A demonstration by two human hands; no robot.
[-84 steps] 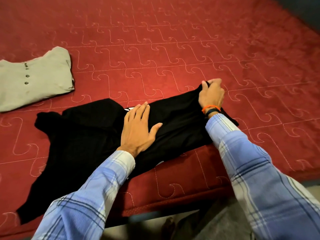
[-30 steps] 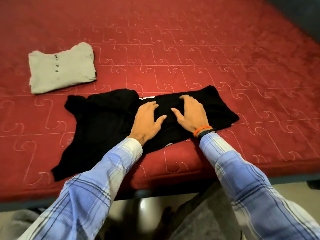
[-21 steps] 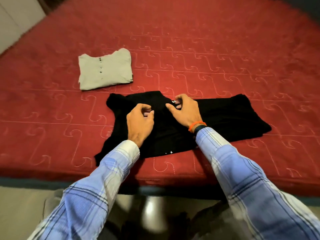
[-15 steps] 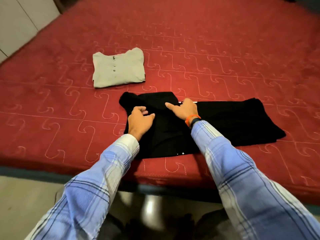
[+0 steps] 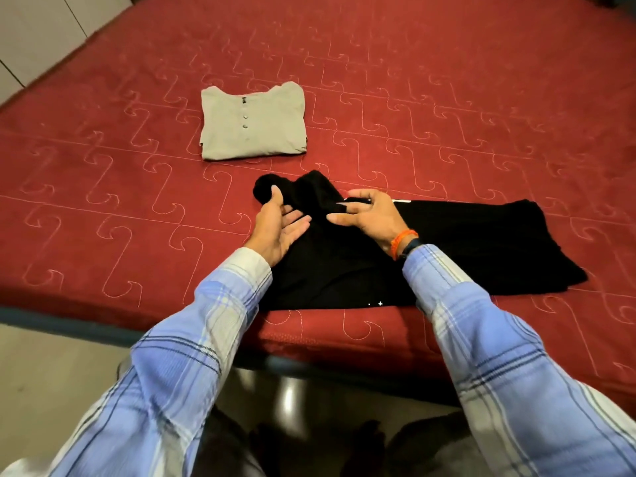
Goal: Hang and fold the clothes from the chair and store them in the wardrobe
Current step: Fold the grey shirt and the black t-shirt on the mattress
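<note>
A black garment (image 5: pixel 447 249) lies partly folded on the red bed (image 5: pixel 103 187), near its front edge. My left hand (image 5: pixel 278 225) is at the garment's left end, palm turned up, its thumb pinching the bunched black sleeve (image 5: pixel 265 189) and lifting it off the bed. My right hand (image 5: pixel 368 216) rests on the garment near the collar with its fingers spread and the index finger pointing left. A small white label (image 5: pixel 401 201) shows just beyond that hand. A folded grey buttoned shirt (image 5: pixel 253 122) lies further back on the bed.
The bed's dark front rail (image 5: pixel 86 330) runs across below my arms, with shiny floor (image 5: pixel 51 380) beneath. White wardrobe panels (image 5: pixel 41 25) stand at the far left. The red quilted cover stretches away to the back and right.
My right hand left the garment's right end and joined the left at the middle, then both shifted to the collar and sleeve. My left hand turned palm up and raised the sleeve.
</note>
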